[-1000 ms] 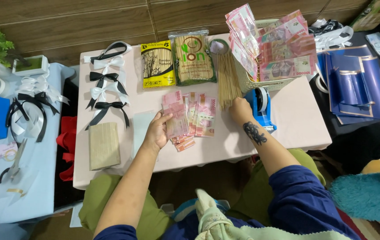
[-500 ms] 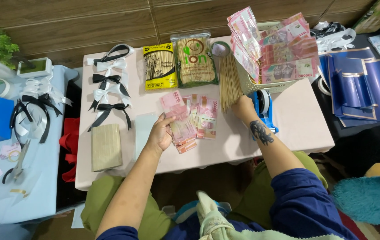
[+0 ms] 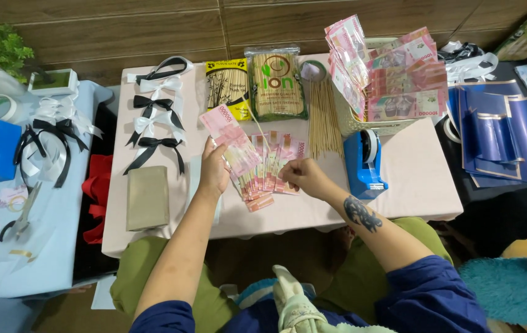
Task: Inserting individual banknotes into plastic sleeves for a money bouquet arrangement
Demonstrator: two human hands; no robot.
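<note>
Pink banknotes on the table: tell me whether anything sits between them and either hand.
Nothing visible does. The left hand rests on the fanned banknotes at their left side; the right hand touches their right edge. The skewers and tape dispenser lie off to the right.

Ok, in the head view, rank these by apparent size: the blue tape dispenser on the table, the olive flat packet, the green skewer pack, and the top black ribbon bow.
Largest to smallest as they look:
1. Green skewer pack
2. Olive flat packet; close to the pack, so that order is unsure
3. Blue tape dispenser
4. Top black ribbon bow, thin though widely spread
</note>
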